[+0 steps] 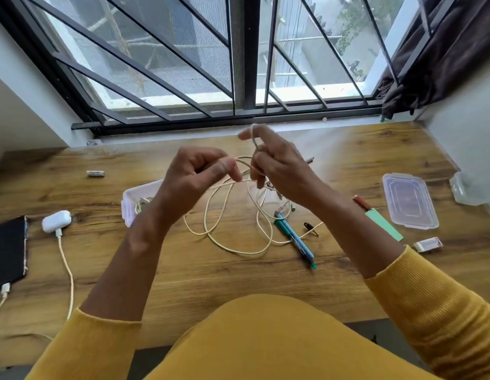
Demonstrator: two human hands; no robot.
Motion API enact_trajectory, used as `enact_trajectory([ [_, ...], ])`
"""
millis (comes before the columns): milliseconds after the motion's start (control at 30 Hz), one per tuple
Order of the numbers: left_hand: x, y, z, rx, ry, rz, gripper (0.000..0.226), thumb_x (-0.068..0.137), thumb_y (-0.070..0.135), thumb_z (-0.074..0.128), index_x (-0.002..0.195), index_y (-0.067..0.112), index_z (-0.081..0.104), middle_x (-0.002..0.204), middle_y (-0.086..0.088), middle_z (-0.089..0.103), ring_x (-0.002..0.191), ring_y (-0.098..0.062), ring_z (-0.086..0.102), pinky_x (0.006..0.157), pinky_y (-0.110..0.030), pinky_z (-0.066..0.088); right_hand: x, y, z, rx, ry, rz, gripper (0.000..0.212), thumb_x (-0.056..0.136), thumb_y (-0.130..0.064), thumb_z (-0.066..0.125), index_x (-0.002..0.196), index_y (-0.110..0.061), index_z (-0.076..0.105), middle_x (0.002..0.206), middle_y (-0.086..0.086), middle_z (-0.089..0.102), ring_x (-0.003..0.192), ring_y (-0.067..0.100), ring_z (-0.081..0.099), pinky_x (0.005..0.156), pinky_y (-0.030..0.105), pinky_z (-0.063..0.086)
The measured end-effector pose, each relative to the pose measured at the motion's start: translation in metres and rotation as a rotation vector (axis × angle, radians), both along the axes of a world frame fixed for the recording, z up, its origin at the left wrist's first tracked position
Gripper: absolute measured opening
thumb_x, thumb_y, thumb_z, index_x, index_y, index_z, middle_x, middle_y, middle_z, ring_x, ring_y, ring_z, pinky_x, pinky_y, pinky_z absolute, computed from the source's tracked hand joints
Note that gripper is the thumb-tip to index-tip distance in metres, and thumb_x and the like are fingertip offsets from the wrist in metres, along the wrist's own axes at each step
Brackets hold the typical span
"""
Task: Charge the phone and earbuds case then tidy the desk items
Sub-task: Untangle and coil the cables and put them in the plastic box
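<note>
Head view: phone (8, 250) and earbuds case (56, 221) plugged in, left on tabletop (211, 283). Left hand (194, 179), right hand (274, 163): each grip pinched on loose cable (238, 250). Risk: trailing loops snag pens (293, 238), drag them.

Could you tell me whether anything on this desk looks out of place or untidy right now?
Yes: a cream cable sprawls in tangled loops mid-desk while the left hand and right hand hold its upper end. The clear lid lies far from the white box, and pens lie scattered.
</note>
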State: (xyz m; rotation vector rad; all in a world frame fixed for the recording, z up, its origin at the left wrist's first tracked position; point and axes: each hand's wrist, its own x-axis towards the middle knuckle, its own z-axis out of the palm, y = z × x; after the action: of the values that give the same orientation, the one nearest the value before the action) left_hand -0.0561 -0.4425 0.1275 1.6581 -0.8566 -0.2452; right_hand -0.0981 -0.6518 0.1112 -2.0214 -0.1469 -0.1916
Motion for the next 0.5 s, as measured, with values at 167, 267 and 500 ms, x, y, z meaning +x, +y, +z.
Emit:
enact_trajectory([
  [167, 0.010, 0.000, 0.014, 0.008, -0.090, 0.047, 0.022, 0.103, 0.011, 0.063, 0.089, 0.002, 0.077, 0.057, -0.006, 0.050, 0.051, -0.006, 0.038, 0.054, -0.015, 0.033, -0.003, 0.007, 0.007, 0.126, 0.103, 0.250, 0.030, 0.096, -0.004, 0.038, 0.109, -0.016, 0.062, 0.059, 0.005, 0.051, 0.046, 0.019, 0.045, 0.047, 0.038, 0.043],
  [267, 0.009, -0.005, 0.014, -0.041, -0.092, 0.047, 0.017, 0.104, 0.002, 0.059, 0.096, 0.003, 0.074, 0.070, 0.005, 0.067, 0.058, 0.003, 0.054, 0.059, -0.008, 0.040, -0.006, 0.005, 0.011, 0.342, 0.187, 0.388, 0.034, 0.103, 0.007, 0.033, 0.111, -0.006, 0.063, 0.061, 0.011, 0.052, 0.048, 0.026, 0.053, 0.070, 0.073, 0.050],
  [500, 0.007, -0.002, 0.012, -0.138, 0.078, -0.116, 0.019, 0.102, 0.010, 0.062, 0.088, 0.005, 0.073, 0.065, -0.004, 0.061, 0.057, -0.009, 0.048, 0.057, -0.022, 0.039, -0.004, 0.002, 0.004, 0.841, 0.286, 0.275, 0.043, 0.108, 0.004, 0.039, 0.150, 0.010, 0.033, 0.100, 0.030, 0.068, 0.101, 0.044, 0.070, 0.102, 0.054, 0.056],
])
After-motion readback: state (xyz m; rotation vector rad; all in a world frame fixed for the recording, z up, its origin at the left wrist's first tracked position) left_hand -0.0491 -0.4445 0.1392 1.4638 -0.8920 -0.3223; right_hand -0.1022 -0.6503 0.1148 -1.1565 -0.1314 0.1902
